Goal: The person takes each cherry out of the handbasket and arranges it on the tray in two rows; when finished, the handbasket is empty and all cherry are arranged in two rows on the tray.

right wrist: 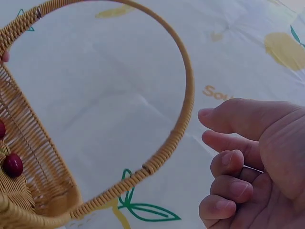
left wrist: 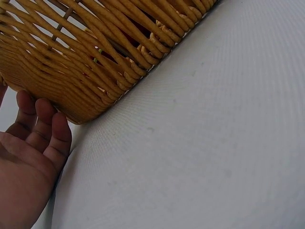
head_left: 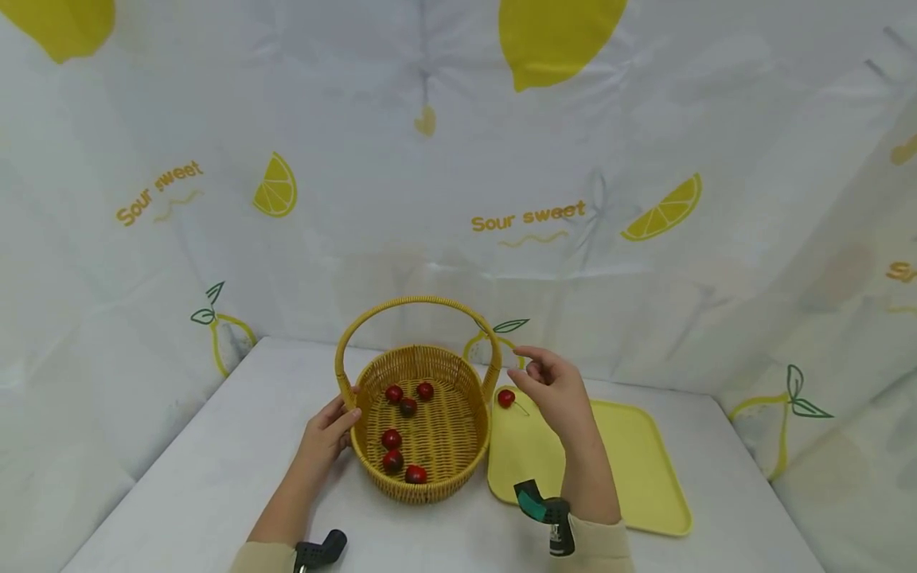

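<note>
Gripping the basket [head_left: 423, 495] by its left rim: my left hand [head_left: 326, 431]. Released, near the handle [head_left: 417, 300]: my right hand [head_left: 557, 391]. Six cherries [head_left: 391, 439] inside basket; one stemmed cherry [head_left: 505, 398] on tray [head_left: 637, 461], right of basket.

From the head, we look forward and down, farthest back, at a round tan wicker basket [head_left: 423, 493] and white lemon-print cloth backdrop [head_left: 387, 247]. Our left-wrist view sits low and close to the basket's side; our right-wrist view, near, faces past its arched wicker handle [right wrist: 189, 88] to the backdrop, shared with the head view.
</note>
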